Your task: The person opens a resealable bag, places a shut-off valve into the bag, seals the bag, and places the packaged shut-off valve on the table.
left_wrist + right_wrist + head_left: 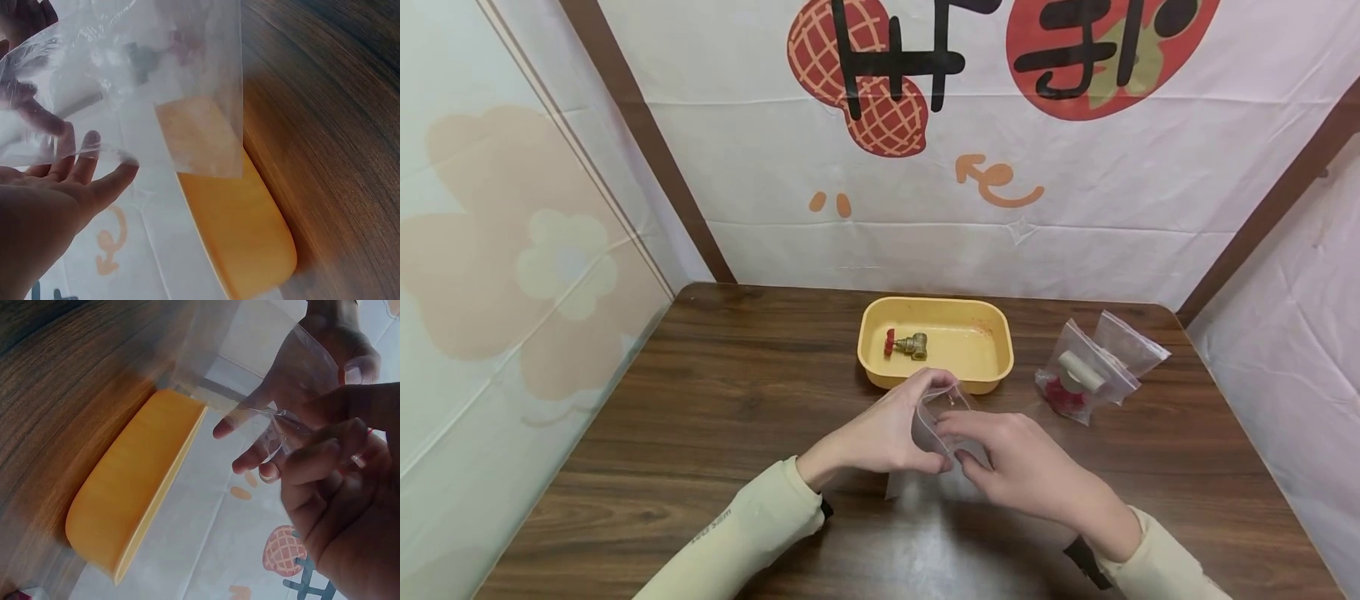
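A clear zip bag [917, 485] is held over the near middle of the table with its mouth spread apart. My left hand [895, 425] holds the left side of the mouth, thumb on the near side and fingers curved round the far side. At the opposite side, my right hand [1018, 458] has its fingers bent at the mouth, gripping the edge. The right wrist view shows those curled fingers [319, 462] against the film. Just beyond the bag stands a yellow tray [936, 305], where a brass valve [917, 345] with a red handle lies at the left.
Right of the tray, two more zip bags lie on the dark wooden table [737, 358]. One bag [1082, 375] contains a pale cylinder and something red; the other bag [1131, 342] is partly behind it. A printed cloth [925, 250] hangs behind the table.
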`<state>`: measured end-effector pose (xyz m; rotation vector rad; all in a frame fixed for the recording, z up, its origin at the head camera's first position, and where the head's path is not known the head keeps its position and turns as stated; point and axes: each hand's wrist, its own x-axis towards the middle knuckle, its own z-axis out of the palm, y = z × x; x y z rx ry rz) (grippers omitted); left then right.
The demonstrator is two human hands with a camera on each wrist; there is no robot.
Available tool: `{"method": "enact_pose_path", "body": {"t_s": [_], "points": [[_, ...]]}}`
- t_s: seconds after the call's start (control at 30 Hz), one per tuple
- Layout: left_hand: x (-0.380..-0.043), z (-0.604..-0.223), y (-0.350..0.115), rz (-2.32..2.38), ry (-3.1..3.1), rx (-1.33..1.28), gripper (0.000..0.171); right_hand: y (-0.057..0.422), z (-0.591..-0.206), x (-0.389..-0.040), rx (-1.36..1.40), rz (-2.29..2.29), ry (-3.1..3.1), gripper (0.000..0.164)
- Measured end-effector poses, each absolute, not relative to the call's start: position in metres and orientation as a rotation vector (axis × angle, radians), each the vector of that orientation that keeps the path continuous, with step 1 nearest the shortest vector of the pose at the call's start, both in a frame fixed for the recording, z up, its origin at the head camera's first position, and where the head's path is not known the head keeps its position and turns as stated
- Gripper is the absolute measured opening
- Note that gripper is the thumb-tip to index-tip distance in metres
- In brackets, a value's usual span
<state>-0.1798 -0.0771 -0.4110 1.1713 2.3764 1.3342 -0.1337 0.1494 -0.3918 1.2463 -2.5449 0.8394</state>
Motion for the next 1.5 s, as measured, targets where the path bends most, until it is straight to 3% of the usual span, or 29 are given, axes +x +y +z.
{"method": "enact_pose_path", "body": {"t_s": [0.3,0.43,0.6,0.67,1.0,1.5], "points": [[-0.171,-0.410,-0.072,1.327,2.403,1.233,0.081,0.149,-0.387,-0.132,1.276,0.698,-2.751,0.068],[-0.172,-0.410,-0.074,1.338,2.419,1.209,0.081,0.151,-0.387,-0.132,1.296,0.688,-2.716,0.060],[-0.175,-0.413,-0.078,1.345,2.417,1.157,0.086,0.152,-0.387,-0.133,1.301,0.696,-2.663,0.029],[-0.175,-0.414,-0.079,1.328,2.423,1.149,0.087,0.153,-0.387,-0.133,1.296,0.710,-2.662,0.023],[-0.174,-0.419,-0.084,1.237,2.463,1.128,0.071,0.156,-0.384,-0.135,1.306,0.749,-2.654,0.021],[-0.178,-0.419,-0.094,1.377,2.392,1.073,0.067,0.158,-0.363,-0.145,1.362,0.862,-2.579,0.024]]}}
